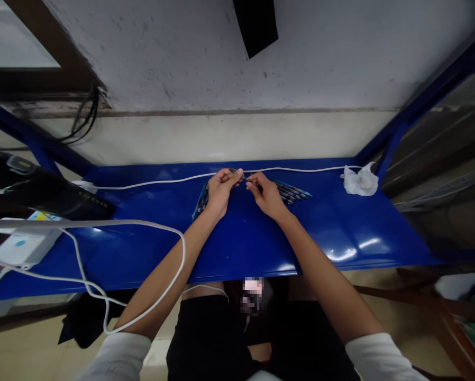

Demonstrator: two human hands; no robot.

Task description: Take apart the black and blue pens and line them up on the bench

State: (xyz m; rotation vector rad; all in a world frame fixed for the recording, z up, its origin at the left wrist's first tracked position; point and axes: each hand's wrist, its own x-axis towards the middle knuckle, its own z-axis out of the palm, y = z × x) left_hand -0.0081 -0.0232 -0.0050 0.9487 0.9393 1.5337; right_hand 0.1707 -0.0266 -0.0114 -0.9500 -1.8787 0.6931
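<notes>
My left hand (220, 191) and my right hand (266, 194) are close together above the blue shelf (241, 238), fingers pinched. Between the fingertips runs a thin dark pen (246, 179), gripped from both sides. Its ends are mostly covered by the fingers, so I cannot tell whether it is whole or in two parts. Partly behind my left wrist lies a group of blue and black pens (200, 203). Beside my right hand, several more pens (293, 191) lie side by side, tips pointing right.
A white cable (154, 182) crosses the shelf's back. Crumpled white plastic (360, 180) sits at the right end. At left are a black bottle (43, 182) and a white box (29, 246). A looped white cord (182, 248) hangs in front of my left forearm.
</notes>
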